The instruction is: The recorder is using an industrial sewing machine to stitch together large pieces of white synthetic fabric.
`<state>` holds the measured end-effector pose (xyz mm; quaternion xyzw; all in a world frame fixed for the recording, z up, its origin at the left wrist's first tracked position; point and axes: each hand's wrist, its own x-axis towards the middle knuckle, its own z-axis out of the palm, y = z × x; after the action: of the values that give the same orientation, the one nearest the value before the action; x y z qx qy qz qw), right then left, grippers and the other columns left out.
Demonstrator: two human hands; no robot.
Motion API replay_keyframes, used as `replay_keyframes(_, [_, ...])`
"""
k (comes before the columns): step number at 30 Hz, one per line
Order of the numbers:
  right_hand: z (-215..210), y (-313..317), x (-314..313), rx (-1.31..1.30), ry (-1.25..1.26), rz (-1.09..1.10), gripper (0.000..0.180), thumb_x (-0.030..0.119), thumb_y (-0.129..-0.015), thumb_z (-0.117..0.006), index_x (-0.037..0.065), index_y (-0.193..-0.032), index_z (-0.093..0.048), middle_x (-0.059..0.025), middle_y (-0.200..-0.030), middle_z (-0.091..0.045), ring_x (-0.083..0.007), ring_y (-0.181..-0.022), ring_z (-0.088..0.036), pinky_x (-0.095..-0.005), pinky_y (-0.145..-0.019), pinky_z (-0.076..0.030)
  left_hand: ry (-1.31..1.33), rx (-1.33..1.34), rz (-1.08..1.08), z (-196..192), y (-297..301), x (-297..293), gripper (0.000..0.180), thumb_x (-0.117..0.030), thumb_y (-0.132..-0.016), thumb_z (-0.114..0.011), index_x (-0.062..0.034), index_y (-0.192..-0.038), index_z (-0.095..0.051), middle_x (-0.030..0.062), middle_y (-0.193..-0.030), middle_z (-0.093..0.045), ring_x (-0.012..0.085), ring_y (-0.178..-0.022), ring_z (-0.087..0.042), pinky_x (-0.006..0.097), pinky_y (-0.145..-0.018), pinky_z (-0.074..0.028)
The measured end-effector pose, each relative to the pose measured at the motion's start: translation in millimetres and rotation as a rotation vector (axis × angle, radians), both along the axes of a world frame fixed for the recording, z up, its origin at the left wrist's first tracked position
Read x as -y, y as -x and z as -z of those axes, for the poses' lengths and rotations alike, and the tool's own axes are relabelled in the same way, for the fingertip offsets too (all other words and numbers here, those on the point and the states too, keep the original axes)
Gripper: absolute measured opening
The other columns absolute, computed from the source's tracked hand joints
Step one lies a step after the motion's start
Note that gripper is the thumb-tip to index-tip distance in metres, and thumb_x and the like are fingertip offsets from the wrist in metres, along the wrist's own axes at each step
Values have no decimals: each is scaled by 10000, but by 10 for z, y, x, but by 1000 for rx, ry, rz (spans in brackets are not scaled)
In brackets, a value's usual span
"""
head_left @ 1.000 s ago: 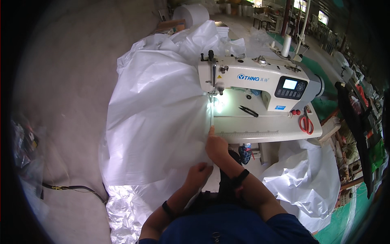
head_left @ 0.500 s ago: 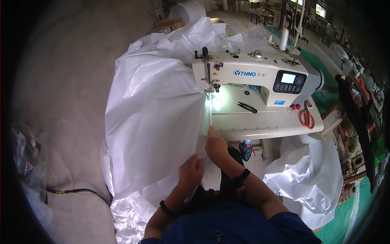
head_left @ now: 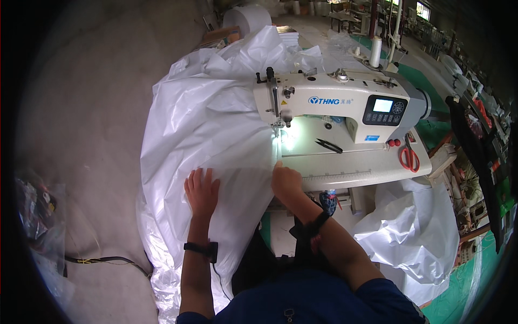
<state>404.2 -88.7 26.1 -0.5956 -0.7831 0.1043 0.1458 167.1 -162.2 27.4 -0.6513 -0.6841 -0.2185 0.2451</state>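
A large white plastic-like sheet drapes over the left side of the table and down toward my lap. Its right edge runs under the needle area of a white sewing machine, where a lamp glows. My left hand lies flat on the sheet with its fingers spread. At the table's front edge, my right hand is closed around the sheet's edge, just in front of the needle; its fingertips are partly hidden.
On the machine bed lie black thread snips and red-handled scissors. A white thread cone stands behind the machine. More white sheeting hangs at the right. A black cable crosses the floor at left.
My left hand has moved left and forward from beside the right hand and opened flat on the sheet. The sheet has gathered more folds. My right hand stays near the edge, its forefinger drawn in.
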Motion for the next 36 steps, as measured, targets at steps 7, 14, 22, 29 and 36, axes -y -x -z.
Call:
replay_keyframes(7, [118,99,-350,-26,-108,60,333,87,-825,-436,-57,-1111,-525,-143,-777,-644,-291,-706,-647,-385,-602,-510,24,77,124,-72,167,-468,401,-280,-782,-602,-87,-1131,-562,148,-1159,-501,325,-1113,-439,456,-917,-327])
replay_keyframes(14, [-8,125,-590,12,-61,54,230,109,-864,-416,-16,-992,-561,-141,-818,-641,-285,-743,-648,-387,-630,-510,186,152,86,-173,248,-775,393,-310,-801,-574,-91,-1127,-569,128,-1196,-492,325,-1104,-442,449,-937,-318])
replay_keyframes(22, [16,117,-796,49,-30,51,225,114,-864,-437,-9,-985,-582,-124,-815,-661,-269,-764,-656,-361,-640,-509,87,147,78,-66,260,-985,357,-315,-757,-596,-116,-1054,-607,124,-1140,-510,333,-1036,-451,493,-890,-295])
replay_keyframes(29, [26,80,-808,76,-42,-1,236,120,-864,-416,7,-989,-581,-124,-806,-661,-276,-749,-655,-383,-619,-511,108,112,32,-74,251,-977,370,-324,-773,-593,-131,-1088,-605,103,-1165,-502,315,-1069,-437,458,-919,-295])
replay_keyframes(36, [81,78,-809,68,-111,-14,223,115,-839,-447,9,-980,-584,-118,-780,-661,-272,-724,-656,-377,-611,-512,10,189,86,-166,307,-885,495,-284,-754,-625,-94,-1199,-522,115,-1171,-506,286,-1097,-451,421,-921,-334])
